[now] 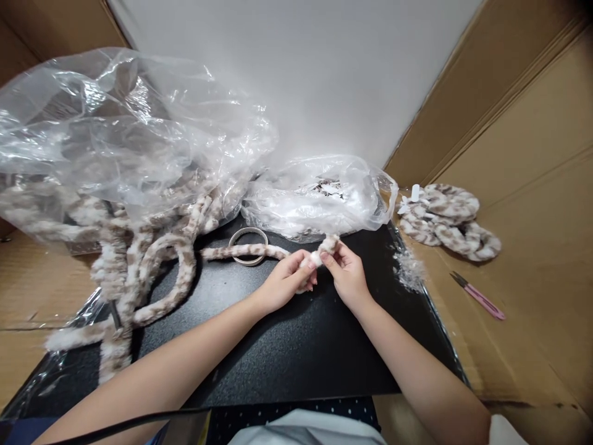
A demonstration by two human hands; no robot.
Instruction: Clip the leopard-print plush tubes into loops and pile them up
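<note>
Working on the furry strip (217, 253) seems to be the step in hand, a close fingertip job of shaping or joining at one spot, though my fingers hide the detail. My left hand (290, 279) pinches it between thumb and curled fingers, and my right hand (348, 272) pinches it just beside, thumb on the near side, with a short fluffy end standing up above the grip. The strip lies over the black table (287, 358), running out to the left of my hands and across a pale ring (248, 263); I cannot tell whether it passes through the ring. From here, I judge that the next move calls for a firm left pinch, and small, careful turns of the right fingertips so the soft pile doesn't slip. A clear bag (278, 207) sits just beyond my hands. Over to the left, more furry pieces (185, 275) spill from a large plastic bag (139, 130). To the right, a furry bundle (456, 213) and pink snips (484, 301) rest on cardboard (532, 346).
</note>
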